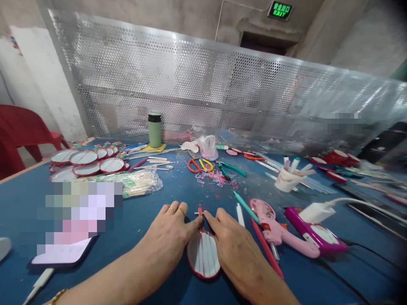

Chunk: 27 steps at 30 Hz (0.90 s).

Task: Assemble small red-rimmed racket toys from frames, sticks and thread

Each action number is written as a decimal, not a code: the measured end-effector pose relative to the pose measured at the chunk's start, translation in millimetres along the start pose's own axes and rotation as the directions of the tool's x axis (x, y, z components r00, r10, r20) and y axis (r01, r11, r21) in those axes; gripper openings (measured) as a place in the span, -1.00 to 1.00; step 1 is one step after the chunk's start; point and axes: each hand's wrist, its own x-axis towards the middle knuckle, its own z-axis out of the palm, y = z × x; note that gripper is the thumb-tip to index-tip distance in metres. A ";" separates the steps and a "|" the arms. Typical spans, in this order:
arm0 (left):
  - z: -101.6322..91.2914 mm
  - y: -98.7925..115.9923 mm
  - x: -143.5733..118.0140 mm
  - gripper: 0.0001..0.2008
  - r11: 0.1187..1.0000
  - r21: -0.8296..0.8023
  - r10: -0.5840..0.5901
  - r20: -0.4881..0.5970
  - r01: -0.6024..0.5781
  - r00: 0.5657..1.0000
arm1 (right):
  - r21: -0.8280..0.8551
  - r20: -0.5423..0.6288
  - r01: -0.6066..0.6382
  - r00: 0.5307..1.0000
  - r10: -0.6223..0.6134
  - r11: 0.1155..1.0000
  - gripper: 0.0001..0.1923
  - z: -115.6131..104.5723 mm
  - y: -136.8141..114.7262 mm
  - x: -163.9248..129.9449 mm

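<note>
A small round toy lute point(203, 256) with a white face, a red rim and thin lines running down it lies on the blue table in front of me. Its narrow neck ends in a red head with a short crosspiece point(200, 211). My left hand point(173, 231), with rings on two fingers, grips the neck from the left with its thumb. From the right, my right hand point(230, 237) holds the neck and rim, its index fingertip beside the crosspiece. Its other fingers are curled and partly hidden. Both hands rest low on the table.
A pink glue gun point(270, 228) and purple power box point(318, 235) with cables lie right. A phone point(73, 237) is at left, near stacked round pieces point(84, 157) and bagged sticks point(140, 184). Beyond are pliers point(233, 168), colourful clips point(219, 178), a pen cup point(286, 180) and green tumbler point(155, 131).
</note>
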 end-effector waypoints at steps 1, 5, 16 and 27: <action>-0.9 0.1 0.0 -0.60 1.000 -0.008 -0.001 0.004 0.001 1.000 | 0.002 -0.021 0.007 1.000 -0.007 1.000 -0.47 0.9 0.9 -0.2; -3.2 0.1 -0.1 -0.61 0.999 -0.042 -0.010 0.021 0.011 1.000 | -0.005 -0.181 0.049 0.982 -0.049 0.999 -0.43 4.2 5.1 -9.9; -20.8 -9.3 -4.4 -0.36 0.997 -0.074 -0.019 0.050 0.023 0.999 | 0.029 -0.535 0.155 0.837 -0.116 0.988 -0.52 16.2 5.6 -65.6; 3.3 14.0 -63.4 -0.15 0.984 -0.172 -0.087 -0.223 0.049 0.971 | 0.056 -0.524 0.127 0.848 -0.079 0.990 -0.41 33.4 1.5 -68.7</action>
